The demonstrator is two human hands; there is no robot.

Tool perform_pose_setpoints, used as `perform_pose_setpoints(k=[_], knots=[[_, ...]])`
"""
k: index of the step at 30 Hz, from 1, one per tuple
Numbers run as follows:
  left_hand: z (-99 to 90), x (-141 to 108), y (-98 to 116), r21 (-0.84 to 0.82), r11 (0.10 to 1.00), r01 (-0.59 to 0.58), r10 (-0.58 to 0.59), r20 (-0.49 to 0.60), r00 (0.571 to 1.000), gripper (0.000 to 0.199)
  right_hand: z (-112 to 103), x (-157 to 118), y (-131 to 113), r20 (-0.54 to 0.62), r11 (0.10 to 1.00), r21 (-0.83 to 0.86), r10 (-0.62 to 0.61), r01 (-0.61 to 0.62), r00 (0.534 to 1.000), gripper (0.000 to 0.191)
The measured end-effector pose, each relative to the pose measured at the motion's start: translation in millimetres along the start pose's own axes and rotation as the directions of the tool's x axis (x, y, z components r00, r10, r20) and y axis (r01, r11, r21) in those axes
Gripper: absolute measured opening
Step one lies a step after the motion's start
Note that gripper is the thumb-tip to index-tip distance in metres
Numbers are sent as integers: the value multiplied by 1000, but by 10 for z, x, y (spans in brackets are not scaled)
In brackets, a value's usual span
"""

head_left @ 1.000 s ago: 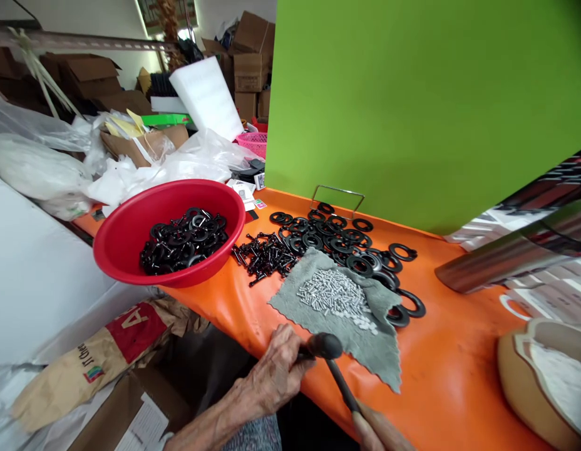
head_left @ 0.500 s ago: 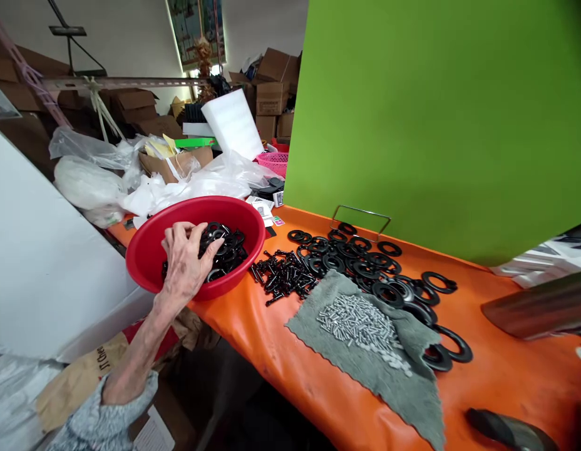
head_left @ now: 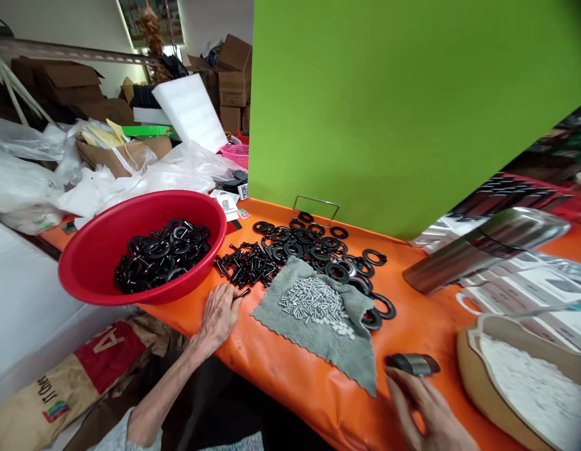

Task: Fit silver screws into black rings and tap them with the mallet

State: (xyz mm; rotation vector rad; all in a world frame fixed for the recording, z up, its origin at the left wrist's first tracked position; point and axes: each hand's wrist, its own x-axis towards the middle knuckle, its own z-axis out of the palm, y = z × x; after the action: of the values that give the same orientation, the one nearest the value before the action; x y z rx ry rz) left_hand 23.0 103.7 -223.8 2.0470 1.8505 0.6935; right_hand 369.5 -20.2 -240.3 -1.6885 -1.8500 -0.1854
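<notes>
My left hand [head_left: 219, 318] rests at the orange table's front edge, its fingers bent together. A small black pin-like part [head_left: 243, 293] sticks out from its fingertips. Just beyond lies a heap of similar black parts [head_left: 248, 266]. Left of it stands a red basin [head_left: 93, 232] holding black rings and pins. My right hand [head_left: 426, 407] is low on the right, thumb and fingers apart with orange showing between them. Its fingertips are by a black and silver tool [head_left: 415, 364] lying on the table; whether they touch it I cannot tell.
A grey-green cloth [head_left: 290, 326] bears many small silver pins and white pieces. Behind it spread black rings [head_left: 336, 271] and a wire stand [head_left: 316, 200] before a green panel [head_left: 389, 113]. On the right are a steel flask [head_left: 459, 257] and a tan bowl [head_left: 473, 357] of white material.
My left hand has come out of the red basin to the table edge, with a black part at its fingertips. My right hand has entered view beside the tool. The view has swung right.
</notes>
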Motion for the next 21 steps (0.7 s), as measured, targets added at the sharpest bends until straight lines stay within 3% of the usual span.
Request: perform_pose_setpoints(k=[4,8,14,21], knots=[[-192,-291,189,-207,976,69,-43,127,991,19,383,343,-283,51,1000,8,-19,18,999,32],[-301,-570,423,-464,851,245,-93,326,941,22,602,489,-318,131,1000,-30,11,-7,991,28],[-288,-650,630,-644,663,381,-68,455,888,26,632,535,-355,198,998,-24,63,-60,978,22],[-277,-696,724,-740,502,448,-43,496,868,28,509,471,-430,223,962,215,118,-166,968,21]])
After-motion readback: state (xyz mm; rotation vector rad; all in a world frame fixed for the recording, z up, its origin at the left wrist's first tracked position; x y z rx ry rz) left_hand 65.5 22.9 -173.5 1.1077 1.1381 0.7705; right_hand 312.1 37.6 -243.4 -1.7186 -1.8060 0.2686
